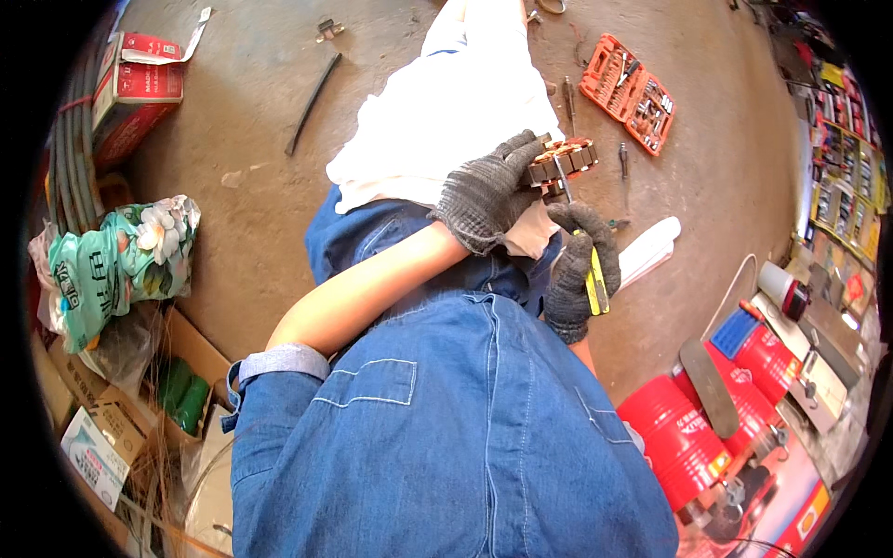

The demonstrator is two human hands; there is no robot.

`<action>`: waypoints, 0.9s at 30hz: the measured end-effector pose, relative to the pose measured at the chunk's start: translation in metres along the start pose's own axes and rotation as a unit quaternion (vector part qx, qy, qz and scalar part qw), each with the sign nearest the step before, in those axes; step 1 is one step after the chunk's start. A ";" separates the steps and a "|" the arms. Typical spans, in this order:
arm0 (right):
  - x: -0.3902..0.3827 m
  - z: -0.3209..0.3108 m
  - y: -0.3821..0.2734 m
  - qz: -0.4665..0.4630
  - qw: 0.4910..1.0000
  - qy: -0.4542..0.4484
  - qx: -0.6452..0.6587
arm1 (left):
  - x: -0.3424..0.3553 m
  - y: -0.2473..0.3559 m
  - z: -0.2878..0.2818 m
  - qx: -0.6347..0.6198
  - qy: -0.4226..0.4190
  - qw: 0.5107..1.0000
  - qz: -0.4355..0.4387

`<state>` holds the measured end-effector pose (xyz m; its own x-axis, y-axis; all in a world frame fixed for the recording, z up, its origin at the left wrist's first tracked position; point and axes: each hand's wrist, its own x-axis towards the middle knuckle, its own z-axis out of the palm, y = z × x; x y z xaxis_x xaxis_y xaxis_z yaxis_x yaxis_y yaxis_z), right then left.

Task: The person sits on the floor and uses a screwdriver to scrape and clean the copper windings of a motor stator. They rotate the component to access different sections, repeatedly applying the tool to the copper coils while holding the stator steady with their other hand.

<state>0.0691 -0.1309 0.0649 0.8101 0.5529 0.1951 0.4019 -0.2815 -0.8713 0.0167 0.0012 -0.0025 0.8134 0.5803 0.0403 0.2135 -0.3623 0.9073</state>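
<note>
My left hand [483, 198], in a dark grey knit glove, is closed on a laminated metal motor core with copper-coloured windings [577, 156], held over my lap. My right hand [570, 290], also gloved, grips a screwdriver by its yellow-and-black handle [597, 291]; its metal shaft reaches up to the core, where the exact point of contact is too small to tell. A white cloth [423, 130] lies across my legs. A beige piece of paper or cloth [527, 237] shows between my hands, just below the core.
An open orange socket-set case [628, 91], loose tools [623, 160] and a black hose piece [313, 102] lie on the concrete floor [233, 112]. Red drums [665, 446] stand at the lower right. A red box [139, 102], a floral bag [121, 265] and cartons [112, 418] crowd the left.
</note>
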 end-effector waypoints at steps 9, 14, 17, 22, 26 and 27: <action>0.007 -0.005 0.006 -0.080 0.991 0.037 0.100 | -0.002 0.000 0.000 0.004 0.023 0.999 0.024; 0.007 -0.021 -0.006 -0.011 0.999 -0.009 0.043 | -0.002 0.002 0.004 0.038 0.017 0.997 0.065; 0.001 -0.029 -0.012 0.039 0.998 0.031 0.023 | -0.001 0.003 0.005 0.040 0.011 0.997 0.072; 0.003 -0.033 -0.012 0.117 0.987 0.057 0.092 | -0.003 0.001 0.008 0.064 -0.005 0.995 0.073; 0.009 -0.031 0.002 0.127 0.984 0.092 0.088 | -0.002 0.006 0.006 0.054 0.008 0.994 0.097; 0.010 -0.027 0.001 0.079 0.988 0.120 0.062 | -0.002 0.008 0.006 0.059 0.012 0.993 0.106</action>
<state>0.0892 -0.1471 0.0784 0.9425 0.3035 0.1399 0.2184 -0.2425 -0.9453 0.0200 -0.0069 0.0017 0.8339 0.4983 0.2373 0.1007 -0.5601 0.8223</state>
